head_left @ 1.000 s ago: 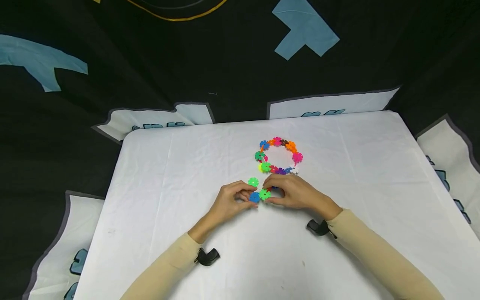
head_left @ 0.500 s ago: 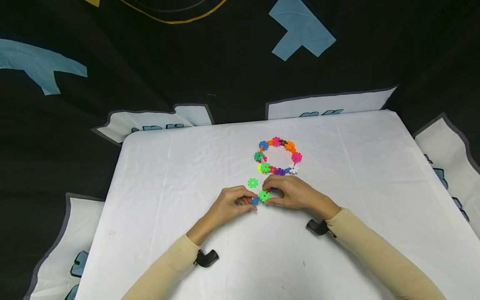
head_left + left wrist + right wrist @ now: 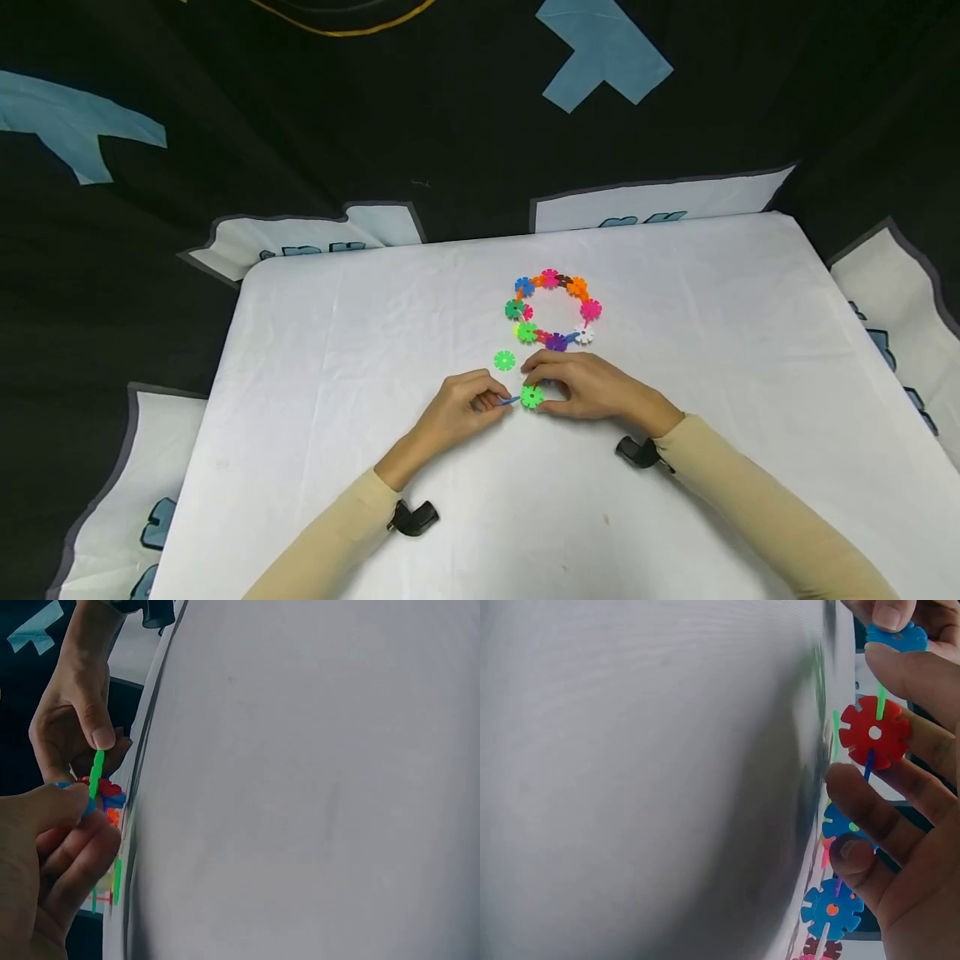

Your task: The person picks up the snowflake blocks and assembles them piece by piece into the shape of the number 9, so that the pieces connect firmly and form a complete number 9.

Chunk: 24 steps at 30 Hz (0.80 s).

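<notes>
In the head view my left hand (image 3: 465, 408) pinches a blue notched plastic disc (image 3: 510, 401) between thumb and fingertips, its thin edge facing up. My right hand (image 3: 592, 383), just across from it, grips a bright green notched disc (image 3: 532, 396) by its rim. The blue disc's edge points at the green disc's left side. In the right wrist view, a red disc (image 3: 859, 735) is slotted onto the green one, with a dark blue disc edge-on below it. My right fingers partly hide this short chain from above.
A loose bright green disc (image 3: 504, 360) lies flat just beyond my fingertips. Farther back, a ring of many-coloured linked discs (image 3: 556, 342) lies on the white-covered table (image 3: 390, 317). Black cloth (image 3: 465, 125) hangs behind the table's far edge.
The blue disc in my left hand has turned from showing its face to edge-on. The right hand keeps its hold on the green disc, nearly in place.
</notes>
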### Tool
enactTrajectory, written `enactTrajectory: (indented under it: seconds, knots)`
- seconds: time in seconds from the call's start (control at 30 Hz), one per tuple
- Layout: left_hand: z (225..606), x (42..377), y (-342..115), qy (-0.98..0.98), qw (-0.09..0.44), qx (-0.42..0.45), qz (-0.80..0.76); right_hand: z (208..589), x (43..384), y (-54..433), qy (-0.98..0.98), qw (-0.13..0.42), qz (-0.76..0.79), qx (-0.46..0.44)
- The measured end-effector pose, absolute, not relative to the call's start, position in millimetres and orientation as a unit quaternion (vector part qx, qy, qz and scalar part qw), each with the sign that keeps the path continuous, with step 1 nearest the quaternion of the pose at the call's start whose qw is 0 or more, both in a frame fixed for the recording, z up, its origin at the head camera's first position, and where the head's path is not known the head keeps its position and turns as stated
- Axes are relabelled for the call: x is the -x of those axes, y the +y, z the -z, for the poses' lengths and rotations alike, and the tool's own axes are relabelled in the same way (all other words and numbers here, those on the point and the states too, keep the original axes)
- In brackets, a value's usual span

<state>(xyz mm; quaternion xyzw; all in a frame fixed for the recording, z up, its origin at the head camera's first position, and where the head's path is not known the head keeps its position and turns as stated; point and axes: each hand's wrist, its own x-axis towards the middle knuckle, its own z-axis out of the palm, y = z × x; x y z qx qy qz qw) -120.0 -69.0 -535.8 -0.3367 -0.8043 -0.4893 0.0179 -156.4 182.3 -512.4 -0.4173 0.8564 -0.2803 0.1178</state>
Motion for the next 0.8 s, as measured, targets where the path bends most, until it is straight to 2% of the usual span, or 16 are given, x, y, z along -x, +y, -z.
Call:
enactTrajectory:
  seconds: [0.17,0.6,0.8]
  knots:
    - [536.9,121.4,-65.4,-0.811,-0.009,0.339,0.478,515.2,155.6,186.3,0.853,0.125,0.274,0.426]
    - [543.7,120.9,-50.4,-0.814,-0.023,0.365,0.452,518.2,151.1,193.4,0.843,0.159,0.287,0.427]
    - [544.5,120.6,-47.5,-0.8,-0.038,0.385,0.459,519.6,150.8,196.7,0.847,0.158,0.282,0.423]
